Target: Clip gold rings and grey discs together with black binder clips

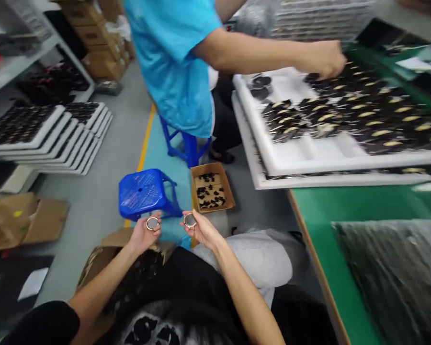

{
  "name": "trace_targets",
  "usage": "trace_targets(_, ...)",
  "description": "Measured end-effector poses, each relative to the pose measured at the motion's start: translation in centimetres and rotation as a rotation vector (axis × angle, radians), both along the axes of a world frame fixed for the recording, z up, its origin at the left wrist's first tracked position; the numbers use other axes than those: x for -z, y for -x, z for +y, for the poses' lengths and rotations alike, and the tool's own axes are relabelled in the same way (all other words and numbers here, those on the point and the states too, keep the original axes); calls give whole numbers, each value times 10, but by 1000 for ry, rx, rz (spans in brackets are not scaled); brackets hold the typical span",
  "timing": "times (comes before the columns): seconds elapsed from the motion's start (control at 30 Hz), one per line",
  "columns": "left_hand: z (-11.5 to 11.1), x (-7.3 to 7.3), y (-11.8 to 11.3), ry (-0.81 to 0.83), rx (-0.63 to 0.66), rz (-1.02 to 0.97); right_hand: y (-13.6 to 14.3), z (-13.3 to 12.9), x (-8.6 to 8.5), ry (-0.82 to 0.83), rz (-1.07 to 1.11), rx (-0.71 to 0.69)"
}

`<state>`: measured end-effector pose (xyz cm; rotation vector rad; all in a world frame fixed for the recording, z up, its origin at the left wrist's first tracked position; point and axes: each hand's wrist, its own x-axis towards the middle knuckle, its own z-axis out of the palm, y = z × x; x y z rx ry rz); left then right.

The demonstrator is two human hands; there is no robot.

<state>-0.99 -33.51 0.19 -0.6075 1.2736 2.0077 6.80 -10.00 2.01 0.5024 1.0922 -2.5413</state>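
Observation:
My left hand [143, 235] holds a small round disc [152, 223] with a gold-coloured rim and a grey face, gripped between thumb and fingers. A similar gold-rimmed disc [190, 220] is pinched in my right hand [201, 230]. Both hands are held apart in front of my lap, palms turned up. Below my left forearm stands an open cardboard box [104, 258] with dark pieces inside. Just beyond my hands are a blue plastic stool [143, 191] and a small cardboard box [231, 201] with small black parts. What exactly the discs are, I cannot tell.
A co-worker in a blue shirt [179, 72] reaches over white foam trays [283, 165] of dark parts on the green table [309, 206]. Clear plastic packs [391, 258] lie at its near end. Stacked trays [89, 153] and a flattened carton [21, 220] stand left.

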Motion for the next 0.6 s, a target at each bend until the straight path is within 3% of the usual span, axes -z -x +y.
trace_targets(0.13,-109,-4,-41,302,1,57,31,-102,1,-99,64,-348)
trace_targets(0.23,-174,-2,-82,503,18,45,26,-177,-1,-252,164,-605)
trace_targets(0.3,-204,0,-107,653,67,63,12,-212,-3,-382,254,-721)
trace_targets(0.37,-224,1,-124,786,107,107,-3,-231,-3,-496,341,-775)
trace_targets(0.47,-235,0,-129,919,119,186,-17,-236,1,-558,412,-747)
trace_targets(0.53,-229,-4,-117,950,121,219,-18,-225,5,-530,403,-667)
trace_targets(0.6,-209,-13,-96,915,141,237,-13,-205,8,-464,349,-565)
